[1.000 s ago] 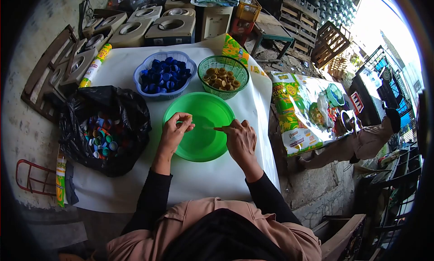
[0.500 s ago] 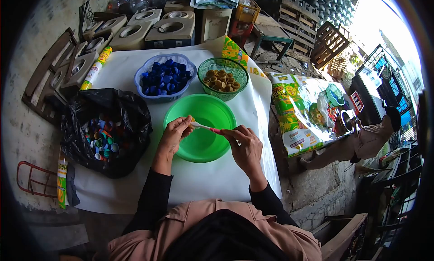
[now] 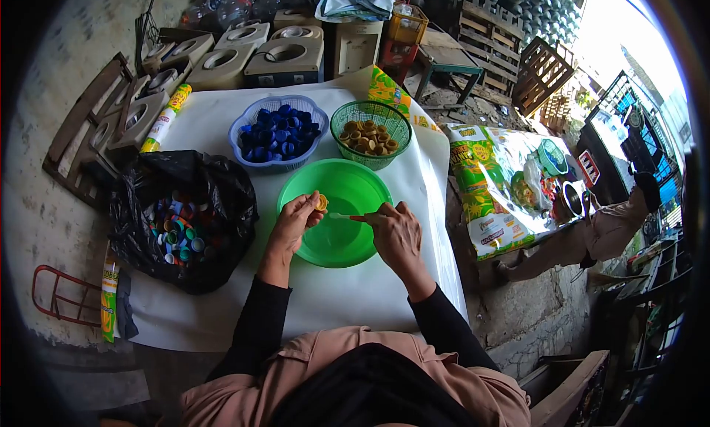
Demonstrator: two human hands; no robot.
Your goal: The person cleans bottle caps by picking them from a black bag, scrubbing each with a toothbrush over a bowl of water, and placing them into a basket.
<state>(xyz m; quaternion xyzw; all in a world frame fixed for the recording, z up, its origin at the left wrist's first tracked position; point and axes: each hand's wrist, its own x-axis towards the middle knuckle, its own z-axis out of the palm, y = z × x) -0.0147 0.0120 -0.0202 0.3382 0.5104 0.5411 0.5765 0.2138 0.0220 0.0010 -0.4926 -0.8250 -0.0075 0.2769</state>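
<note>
My left hand (image 3: 296,221) pinches a yellow bottle cap (image 3: 322,202) above the left part of a green basin (image 3: 336,258). In my right hand (image 3: 398,233) is a toothbrush (image 3: 347,217) with a white head and a pinkish-red handle. Its head points left toward the cap, with a small gap between them. Behind the basin stand a light-blue basket (image 3: 241,150) of blue caps (image 3: 277,133) and a green basket (image 3: 404,128) of yellow-brown caps (image 3: 365,137). A black plastic bag (image 3: 229,231) of mixed-colour caps (image 3: 181,231) lies open at the left.
White sheeting (image 3: 325,309) covers the table. Beige casings (image 3: 285,61) with round openings line the back. To the right, another table (image 3: 503,198) carries small containers, and a person's leg (image 3: 555,248) is beside it. A wooden chair (image 3: 573,390) stands at lower right.
The toothbrush head has come away from the cap, and my hands are farther apart. The cap now shows more plainly in my left fingers. The whole view has shifted slightly.
</note>
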